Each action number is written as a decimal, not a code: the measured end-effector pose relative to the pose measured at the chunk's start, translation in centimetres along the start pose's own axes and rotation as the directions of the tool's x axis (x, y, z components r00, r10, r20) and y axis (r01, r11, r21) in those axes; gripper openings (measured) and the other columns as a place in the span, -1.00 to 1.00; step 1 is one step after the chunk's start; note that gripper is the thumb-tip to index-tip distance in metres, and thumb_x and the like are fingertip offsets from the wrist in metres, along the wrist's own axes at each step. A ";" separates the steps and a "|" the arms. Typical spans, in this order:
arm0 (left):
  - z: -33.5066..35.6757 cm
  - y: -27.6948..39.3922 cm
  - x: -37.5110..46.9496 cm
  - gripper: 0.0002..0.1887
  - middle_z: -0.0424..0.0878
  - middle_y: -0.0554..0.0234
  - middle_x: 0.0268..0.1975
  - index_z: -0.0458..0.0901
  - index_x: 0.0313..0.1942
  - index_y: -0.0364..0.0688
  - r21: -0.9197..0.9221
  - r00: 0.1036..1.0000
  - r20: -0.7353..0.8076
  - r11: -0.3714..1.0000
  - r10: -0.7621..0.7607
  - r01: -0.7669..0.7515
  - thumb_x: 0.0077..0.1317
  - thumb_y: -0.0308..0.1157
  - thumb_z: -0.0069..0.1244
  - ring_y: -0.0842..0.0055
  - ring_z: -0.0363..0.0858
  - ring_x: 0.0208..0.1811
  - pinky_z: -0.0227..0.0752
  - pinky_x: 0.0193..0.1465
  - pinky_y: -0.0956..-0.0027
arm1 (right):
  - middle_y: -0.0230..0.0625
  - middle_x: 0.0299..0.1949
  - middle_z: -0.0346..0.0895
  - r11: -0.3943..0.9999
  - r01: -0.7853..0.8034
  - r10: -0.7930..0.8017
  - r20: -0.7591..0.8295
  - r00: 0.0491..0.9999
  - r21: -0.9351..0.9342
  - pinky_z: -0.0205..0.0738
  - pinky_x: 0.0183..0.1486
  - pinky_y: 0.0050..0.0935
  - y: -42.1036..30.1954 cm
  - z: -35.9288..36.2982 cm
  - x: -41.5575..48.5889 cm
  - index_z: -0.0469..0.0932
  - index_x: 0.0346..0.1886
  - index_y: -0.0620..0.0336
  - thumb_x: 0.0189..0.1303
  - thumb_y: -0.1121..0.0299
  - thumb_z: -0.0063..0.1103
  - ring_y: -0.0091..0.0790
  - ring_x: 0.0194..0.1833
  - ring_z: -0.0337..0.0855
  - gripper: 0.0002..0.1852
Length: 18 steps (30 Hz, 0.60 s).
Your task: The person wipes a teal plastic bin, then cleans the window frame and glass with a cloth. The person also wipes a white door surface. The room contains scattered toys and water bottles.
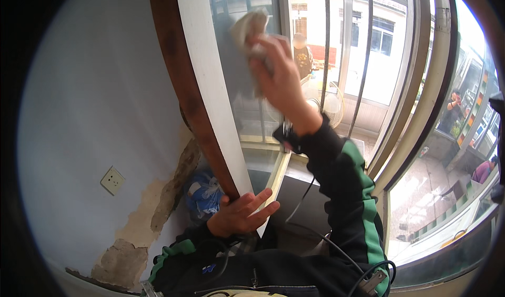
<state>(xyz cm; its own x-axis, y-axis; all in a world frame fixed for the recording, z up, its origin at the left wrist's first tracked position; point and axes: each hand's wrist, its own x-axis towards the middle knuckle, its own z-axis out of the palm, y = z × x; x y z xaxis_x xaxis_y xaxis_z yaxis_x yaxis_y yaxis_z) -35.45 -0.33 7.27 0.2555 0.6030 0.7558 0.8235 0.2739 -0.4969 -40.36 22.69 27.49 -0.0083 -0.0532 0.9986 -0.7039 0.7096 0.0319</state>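
Note:
My right hand [278,74] is raised and blurred, closed on a crumpled pale cloth [250,26]. The cloth is at the upper glass pane [246,99] of a window sash; blur hides whether they touch. Below it, my left hand [244,214] grasps the lower end of the sash's frame [205,76], white on its face and reddish-brown along its edge. Its thumb lies by the brown edge, and two fingers stretch across the white face.
Metal bars [326,40] cross the window opening, with an electric fan [331,101] beyond. A cable [302,202] hangs beside my right sleeve. Blue plastic bags [205,196] lie below the peeling wall [134,210], which bears a socket [113,180]. People are outside.

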 end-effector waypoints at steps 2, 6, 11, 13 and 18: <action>-0.1 -0.2 -0.3 -0.59 0.57 0.46 0.36 0.62 0.23 0.26 -0.017 1.000 -0.009 1.000 -0.026 0.026 0.39 -0.19 -0.07 0.40 -0.10 0.66 -0.83 0.59 0.02 | -0.04 0.02 0.54 0.994 -0.113 0.113 -0.051 0.992 0.008 0.49 0.15 -0.15 3.2 0.0 2.0 0.53 0.18 0.05 0.31 0.47 0.19 0.08 0.14 0.53 -0.63; -0.4 -0.6 -0.7 -0.59 0.58 0.44 0.35 0.63 0.22 0.23 -0.031 0.999 0.020 0.999 -0.026 0.027 0.38 -0.21 -0.06 0.40 -0.08 0.66 -0.81 0.60 0.02 | 0.03 0.10 0.53 0.935 -0.353 0.352 -0.036 0.935 -0.042 0.44 0.24 -0.10 7.6 -0.1 0.0 0.48 0.28 0.05 0.36 0.43 0.11 0.11 0.18 0.52 -0.58; -0.2 -0.7 -0.7 -0.60 0.57 0.44 0.36 0.64 0.22 0.23 -0.022 1.000 -0.010 1.000 -0.007 0.007 0.40 -0.21 -0.07 0.39 -0.10 0.66 -0.80 0.61 0.01 | 0.00 0.14 0.51 0.913 -0.407 0.405 -0.064 0.912 -0.015 0.40 0.29 -0.15 2.5 1.1 -8.4 0.49 0.26 0.19 0.27 0.60 0.10 0.01 0.23 0.49 -0.55; -0.2 -0.6 -0.6 -0.60 0.57 0.45 0.35 0.64 0.22 0.23 -0.030 0.999 -0.036 0.999 -0.018 0.017 0.40 -0.20 -0.07 0.38 -0.10 0.67 -0.80 0.61 0.01 | -0.09 0.19 0.43 0.943 -0.331 0.330 0.037 0.943 0.023 0.33 0.34 -0.22 -1.7 1.0 -9.7 0.44 0.28 0.24 0.33 0.60 0.12 -0.08 0.26 0.46 -0.56; -0.6 -1.0 -0.8 -0.58 0.58 0.41 0.34 0.63 0.23 0.19 -0.041 0.999 0.017 0.998 0.044 -0.043 0.37 -0.21 -0.03 0.37 0.07 0.58 -0.74 0.60 -0.02 | -0.02 0.06 0.46 0.995 0.034 -0.037 0.026 0.999 0.095 0.45 0.15 -0.19 -3.9 0.9 -1.9 0.55 0.22 0.14 0.24 0.64 0.16 0.06 0.12 0.50 -0.54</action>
<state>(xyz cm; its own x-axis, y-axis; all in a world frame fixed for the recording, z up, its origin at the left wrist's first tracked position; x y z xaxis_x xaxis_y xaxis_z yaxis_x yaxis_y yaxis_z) -36.19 -1.51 7.47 0.2829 0.6270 0.7258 0.8316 0.2167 -0.5113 -38.22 19.34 25.47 -0.0009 -0.0976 0.9952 -0.7677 0.6378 0.0619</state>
